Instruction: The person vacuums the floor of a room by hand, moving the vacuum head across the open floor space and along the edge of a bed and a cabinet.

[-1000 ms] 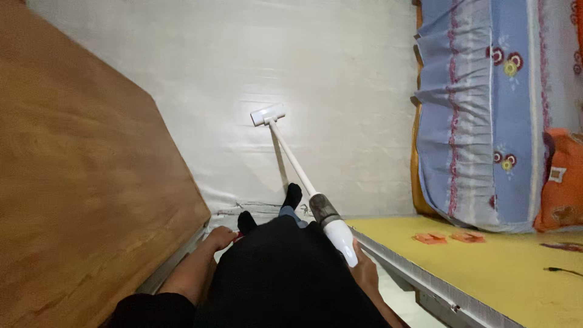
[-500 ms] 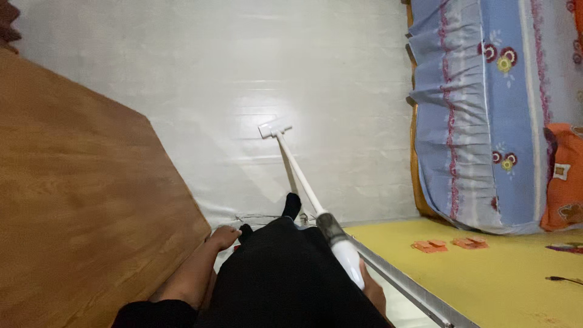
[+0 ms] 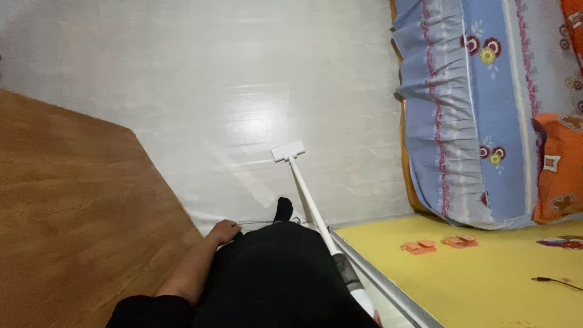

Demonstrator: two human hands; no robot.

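Observation:
I hold a white stick vacuum (image 3: 306, 197) that slants down from the bottom of the view to the pale glossy floor (image 3: 243, 91). Its flat floor head (image 3: 288, 150) rests on the floor ahead of my dark-socked foot (image 3: 283, 209). My right hand (image 3: 376, 318) shows only as a sliver at the bottom edge, on the vacuum's grey-and-white body (image 3: 354, 284). My left hand (image 3: 223, 232) hangs beside my black clothing (image 3: 273, 279), holding nothing, its fingers loosely curled.
A brown wooden panel (image 3: 73, 206) fills the left side. On the right stands a bed with a blue flowered frill (image 3: 449, 109) and an orange cushion (image 3: 559, 170). A yellow mat (image 3: 486, 279) with small orange pieces (image 3: 440, 244), a metal strip (image 3: 388, 285) and a dark cable (image 3: 555, 282) lies lower right.
The vacuum head has shifted right and nearer to my foot. My right hand has dropped almost out of the bottom of the view. The left hand stays at my side.

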